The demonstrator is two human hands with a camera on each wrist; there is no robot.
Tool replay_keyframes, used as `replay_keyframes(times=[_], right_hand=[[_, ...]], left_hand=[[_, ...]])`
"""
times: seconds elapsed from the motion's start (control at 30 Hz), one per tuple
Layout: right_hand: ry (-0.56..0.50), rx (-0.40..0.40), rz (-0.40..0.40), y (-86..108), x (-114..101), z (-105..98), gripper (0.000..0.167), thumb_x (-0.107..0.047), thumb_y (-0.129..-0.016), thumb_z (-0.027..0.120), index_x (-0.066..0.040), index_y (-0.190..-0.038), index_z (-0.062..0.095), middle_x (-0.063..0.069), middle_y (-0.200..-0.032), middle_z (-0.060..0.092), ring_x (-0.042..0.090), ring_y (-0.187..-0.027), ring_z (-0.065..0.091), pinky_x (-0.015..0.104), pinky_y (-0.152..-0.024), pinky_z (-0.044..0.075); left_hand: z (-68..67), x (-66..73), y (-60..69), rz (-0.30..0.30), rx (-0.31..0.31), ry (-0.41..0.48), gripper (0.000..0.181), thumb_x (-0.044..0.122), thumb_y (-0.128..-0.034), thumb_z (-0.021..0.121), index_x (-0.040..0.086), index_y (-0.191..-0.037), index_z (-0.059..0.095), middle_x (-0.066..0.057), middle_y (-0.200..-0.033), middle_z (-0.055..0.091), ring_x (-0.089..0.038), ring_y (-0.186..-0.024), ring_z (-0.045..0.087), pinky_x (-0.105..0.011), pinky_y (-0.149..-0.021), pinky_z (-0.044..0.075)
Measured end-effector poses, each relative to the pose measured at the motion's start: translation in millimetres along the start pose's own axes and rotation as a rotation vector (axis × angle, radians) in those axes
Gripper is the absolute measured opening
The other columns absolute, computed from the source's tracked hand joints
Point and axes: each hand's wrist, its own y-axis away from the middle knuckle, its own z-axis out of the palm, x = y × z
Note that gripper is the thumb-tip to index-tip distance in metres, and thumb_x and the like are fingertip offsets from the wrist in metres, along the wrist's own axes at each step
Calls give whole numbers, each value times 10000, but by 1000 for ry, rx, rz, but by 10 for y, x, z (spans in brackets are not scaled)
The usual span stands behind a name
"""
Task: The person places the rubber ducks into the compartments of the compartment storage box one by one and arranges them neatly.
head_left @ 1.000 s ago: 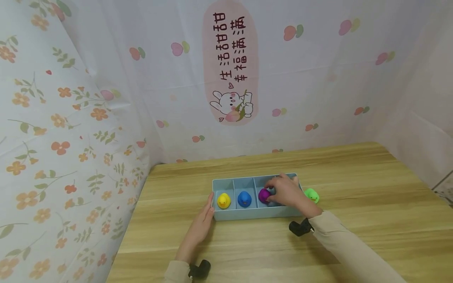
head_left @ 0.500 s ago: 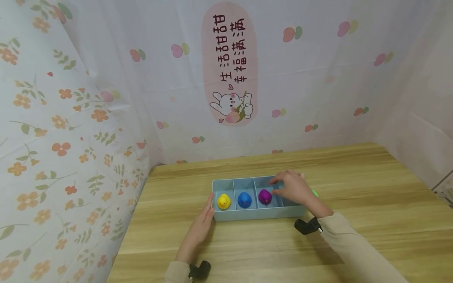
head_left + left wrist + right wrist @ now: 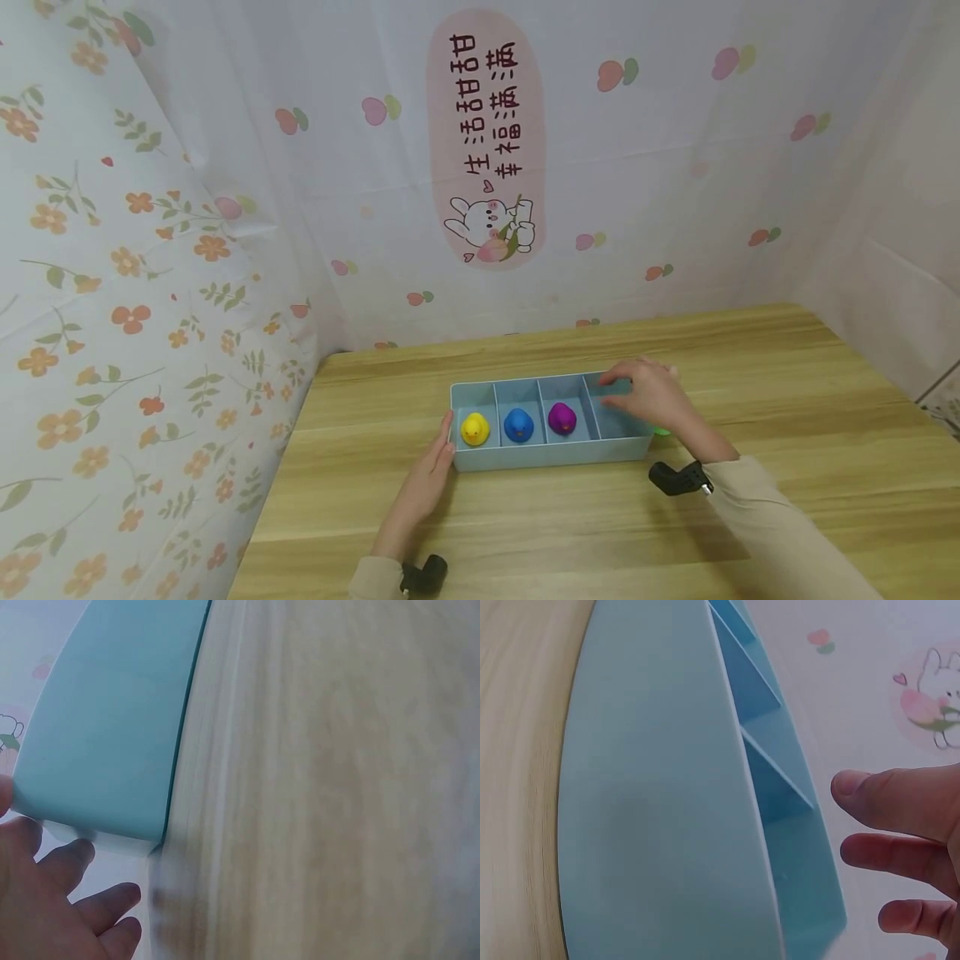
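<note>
A light-blue divided box (image 3: 551,455) stands on the table, with a yellow rubber duck (image 3: 475,429), a blue rubber duck (image 3: 518,425) and a purple rubber duck (image 3: 562,418) each in its own compartment from the left. Against the box's left end rests my left hand (image 3: 424,481); in the left wrist view its fingers (image 3: 109,906) lie by the box's end wall. My right hand (image 3: 651,395) hovers above the rightmost compartment, thumb and fingers apart, holding nothing. Mostly hidden behind the box's right end and that hand, a green rubber duck (image 3: 661,431) shows only a sliver.
The wooden table (image 3: 525,533) reaches back to a printed cloth backdrop (image 3: 660,192). A floral cloth (image 3: 135,333) hangs along the left side. Each wrist carries a black camera mount, such as the right one (image 3: 678,478).
My right hand has let go of the purple duck, which stays in the third compartment, and has moved right over the last compartment. The green duck is now mostly covered. My left hand stays put.
</note>
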Motion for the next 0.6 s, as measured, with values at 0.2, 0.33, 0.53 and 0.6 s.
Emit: replay_keyframes(times=[0.2,0.33,0.53,0.6], right_hand=[[14,11,16,83,142,-86,240,-243,-766,790,-162,-989,749,86,-1075,708,350,-1049,558,406,-704,217],[13,13,35,152,237,-133,236,-217,-776,779,-133,-994,747,86,-1035,714,346,-1010,559,404,-687,210],[11,14,73,253,389,-191,235,-219,-790,764,-129,-1006,741,93,-1032,711,342,-980,555,429,-682,217],[18,13,83,278,435,-203,237,-218,-788,763,-135,-1008,738,104,-1046,707,348,-986,549,456,-693,233]], left_hand=[[6,-1,1,2,1,2,500,243,-1060,294,175,-1541,176,-101,-1574,219,-380,-1409,281,-565,-1149,224],[7,-4,-4,1,-4,4,501,237,-1060,295,177,-1542,173,-107,-1574,218,-387,-1409,279,-573,-1146,224],[5,-4,-7,3,0,1,502,227,-1059,300,167,-1541,175,-120,-1571,229,-398,-1402,289,-579,-1142,231],[4,1,-5,3,3,-2,502,227,-1058,301,171,-1542,177,-117,-1570,233,-396,-1401,293,-575,-1143,234]])
